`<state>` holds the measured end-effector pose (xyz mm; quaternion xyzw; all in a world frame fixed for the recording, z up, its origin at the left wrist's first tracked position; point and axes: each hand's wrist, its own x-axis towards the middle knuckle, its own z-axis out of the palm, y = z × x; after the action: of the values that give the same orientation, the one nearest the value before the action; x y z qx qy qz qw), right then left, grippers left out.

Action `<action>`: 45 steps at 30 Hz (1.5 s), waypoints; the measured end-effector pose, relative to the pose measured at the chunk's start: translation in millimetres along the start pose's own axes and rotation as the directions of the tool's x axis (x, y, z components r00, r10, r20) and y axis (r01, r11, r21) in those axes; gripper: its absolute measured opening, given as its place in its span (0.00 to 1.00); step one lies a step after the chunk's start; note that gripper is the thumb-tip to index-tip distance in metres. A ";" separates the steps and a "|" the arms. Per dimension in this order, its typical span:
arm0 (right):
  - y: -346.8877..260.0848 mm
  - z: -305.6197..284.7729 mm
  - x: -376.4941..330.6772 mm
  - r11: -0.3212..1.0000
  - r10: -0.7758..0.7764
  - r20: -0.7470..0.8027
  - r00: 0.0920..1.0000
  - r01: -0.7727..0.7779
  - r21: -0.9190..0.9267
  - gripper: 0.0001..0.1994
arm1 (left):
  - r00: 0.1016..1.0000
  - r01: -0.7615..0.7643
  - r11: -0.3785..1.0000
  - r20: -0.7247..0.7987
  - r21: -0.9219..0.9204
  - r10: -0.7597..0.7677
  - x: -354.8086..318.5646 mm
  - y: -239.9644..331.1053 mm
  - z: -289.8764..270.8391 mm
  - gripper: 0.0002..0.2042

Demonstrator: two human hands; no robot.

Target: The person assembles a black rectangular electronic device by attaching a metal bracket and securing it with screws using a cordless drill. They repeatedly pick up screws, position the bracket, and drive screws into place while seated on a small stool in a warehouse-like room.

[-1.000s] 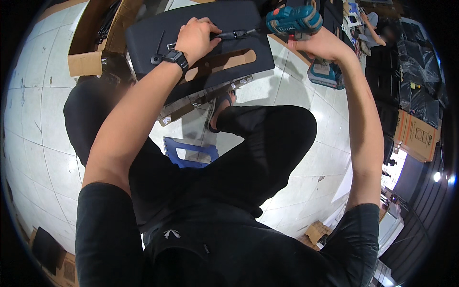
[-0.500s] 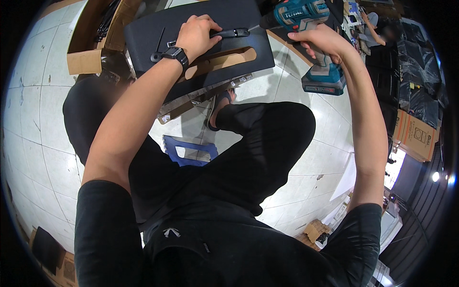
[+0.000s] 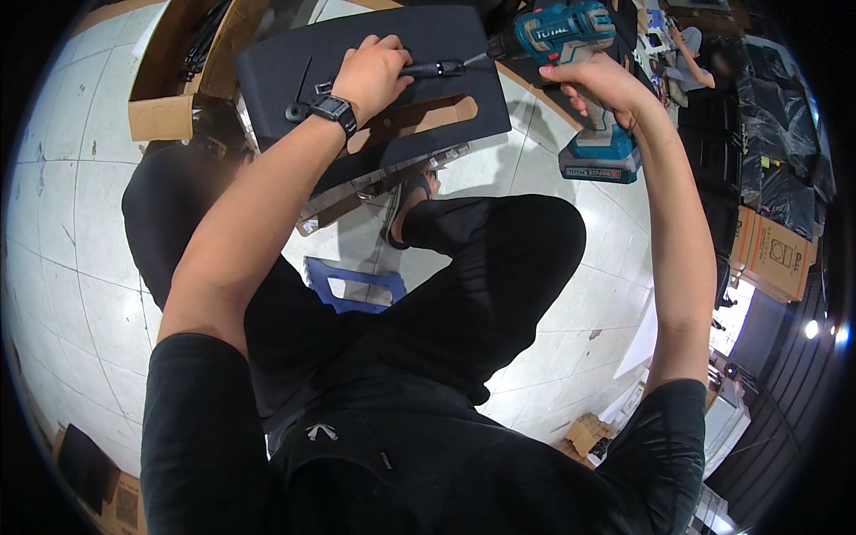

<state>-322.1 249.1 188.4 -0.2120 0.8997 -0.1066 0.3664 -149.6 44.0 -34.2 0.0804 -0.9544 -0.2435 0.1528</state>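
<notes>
My right hand [image 3: 593, 82] is wrapped around the grip of a teal and grey cordless drill [image 3: 571, 36], thumb near its trigger area. The drill's thin bit [image 3: 477, 59] points left, its tip at the end of a black bar-shaped part [image 3: 437, 69]. My left hand [image 3: 373, 76] is closed over that part, pressing it on a black panel [image 3: 294, 67] with a long rounded slot [image 3: 423, 120]. A thin black rod with a round end [image 3: 296, 111] lies by my left wrist. Whether the bit sits in a screw is too small to tell.
An open cardboard box [image 3: 160, 116] with black parts stands at the left. Below the panel are cardboard pieces [image 3: 330, 214] and a blue plastic stool [image 3: 357, 283]. Another person [image 3: 691, 62] sits at the far right, near plastic-wrapped black goods [image 3: 776, 116] and a printed carton [image 3: 774, 254].
The drill has tilted slightly, its battery end shifting a little down and left. My left hand and the bar-shaped part's end have moved slightly downward. Both grips stay the same.
</notes>
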 end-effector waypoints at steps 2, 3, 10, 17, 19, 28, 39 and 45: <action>-3.9 1.0 -4.7 1.000 0.016 -0.004 1.000 -0.016 0.000 0.21 | 1.000 -0.007 0.999 0.020 0.044 0.006 -0.9 3.1 -0.2 0.14; -8.3 1.8 -7.5 1.000 0.024 -0.007 1.000 -0.024 -0.004 0.21 | 0.999 -0.003 0.998 0.032 0.063 0.001 -1.0 4.2 -0.1 0.14; -12.2 0.6 -6.0 0.998 0.056 0.011 0.998 -0.055 -0.025 0.21 | 0.999 -0.005 0.998 0.033 0.058 0.003 -0.1 3.2 2.3 0.13; -9.3 2.3 -3.8 0.999 0.048 -0.011 0.999 -0.048 -0.017 0.21 | 0.997 -0.024 0.995 0.069 0.100 0.017 1.0 3.9 4.6 0.14; -9.5 1.8 -4.1 0.999 0.037 -0.010 0.999 -0.037 -0.017 0.20 | 0.995 -0.007 0.996 0.104 0.085 -0.001 2.5 4.7 2.3 0.15; -12.1 2.3 -8.7 0.997 0.061 -0.021 0.998 -0.061 0.040 0.19 | 0.991 0.010 1.000 0.134 -0.001 -0.009 1.4 15.8 -13.6 0.15; 7.2 -0.1 0.2 0.983 0.098 0.012 0.995 -0.099 0.156 0.18 | 0.985 0.067 0.997 0.160 0.035 -0.072 8.0 24.9 -17.5 0.15; 11.5 -0.7 -1.9 0.961 0.117 0.048 0.992 -0.126 0.245 0.17 | 0.987 0.042 0.999 0.156 0.016 -0.044 9.0 18.7 -5.1 0.17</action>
<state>-324.9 260.3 186.1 -0.1108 0.8845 -0.1916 0.4107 -157.8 56.0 -18.6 0.0828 -0.9630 -0.2462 0.0718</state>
